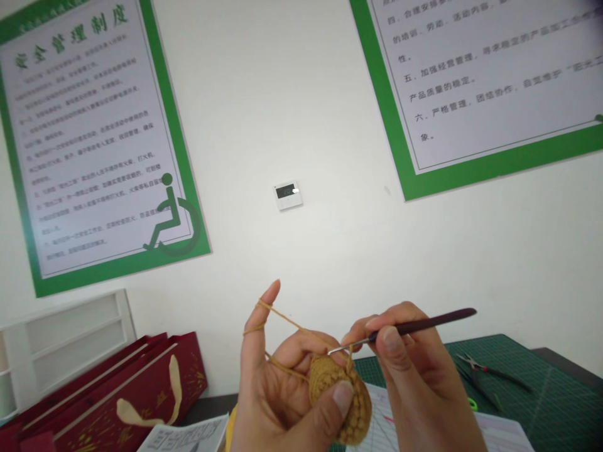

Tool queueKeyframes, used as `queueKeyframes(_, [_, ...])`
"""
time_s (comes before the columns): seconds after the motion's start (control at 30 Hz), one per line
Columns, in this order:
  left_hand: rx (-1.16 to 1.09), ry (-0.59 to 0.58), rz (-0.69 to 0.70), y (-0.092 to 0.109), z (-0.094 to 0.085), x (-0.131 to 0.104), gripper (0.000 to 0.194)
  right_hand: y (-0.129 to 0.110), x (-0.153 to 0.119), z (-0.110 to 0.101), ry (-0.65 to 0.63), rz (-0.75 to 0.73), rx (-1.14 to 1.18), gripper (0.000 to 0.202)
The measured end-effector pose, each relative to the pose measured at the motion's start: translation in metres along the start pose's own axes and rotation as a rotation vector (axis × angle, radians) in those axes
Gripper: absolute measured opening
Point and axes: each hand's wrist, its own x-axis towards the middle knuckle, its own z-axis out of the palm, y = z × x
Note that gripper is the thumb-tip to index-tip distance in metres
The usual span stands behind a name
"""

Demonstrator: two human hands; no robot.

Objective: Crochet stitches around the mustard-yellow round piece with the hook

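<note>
My left hand (287,383) pinches a mustard-yellow crochet piece (342,402) between thumb and fingers. Its index finger points up, with yellow yarn (294,323) looped round it and running down to the piece. In my right hand (414,370) is a crochet hook (426,322) with a dark handle, held between thumb and fingers. The hook's metal tip lies at the top edge of the crochet piece, close to the yarn, and a strand of yarn loops over its shaft. My left fingers partly hide the back of the piece.
Dark red gift bags (186,370) with cream ribbon handles stand at the left, beside a printed booklet (188,436). On the right, pliers (494,370) lie on a green cutting mat (556,402). Printed sheets (504,430) lie under my hands. Posters (188,182) hang on the wall behind.
</note>
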Motion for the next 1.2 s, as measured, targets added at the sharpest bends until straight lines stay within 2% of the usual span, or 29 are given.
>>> queueKeyframes(0.2, [-0.02,-0.065,-0.008,0.001,-0.005,0.002,0.113,-0.006,-0.001,0.004,0.024,-0.007,-0.067,0.016])
queueKeyframes(0.37, [-0.022,-0.064,-0.001,0.0,-0.006,0.003,0.113,-0.009,-0.002,0.008,0.09,0.044,-0.067,0.02])
queueKeyframes(0.7, [0.006,-0.056,0.021,-0.002,-0.007,0.003,0.127,-0.012,0.001,0.002,-0.028,0.032,-0.114,0.015])
queueKeyframes(0.9, [0.019,-0.049,0.042,0.0,-0.003,0.002,0.133,-0.012,0.005,-0.005,-0.252,-0.173,-0.185,0.009])
queueKeyframes(1.03, [-0.035,-0.093,-0.001,0.001,-0.003,0.0,0.13,-0.009,0.001,-0.007,-0.243,-0.294,-0.163,0.011])
queueKeyframes(1.1, [-0.062,-0.124,-0.01,0.002,-0.004,0.0,0.124,-0.009,-0.001,-0.006,-0.227,-0.266,-0.12,0.009])
queueKeyframes(1.2, [-0.087,-0.151,-0.016,0.001,-0.007,0.001,0.119,-0.009,0.002,-0.004,-0.194,-0.118,-0.01,0.01])
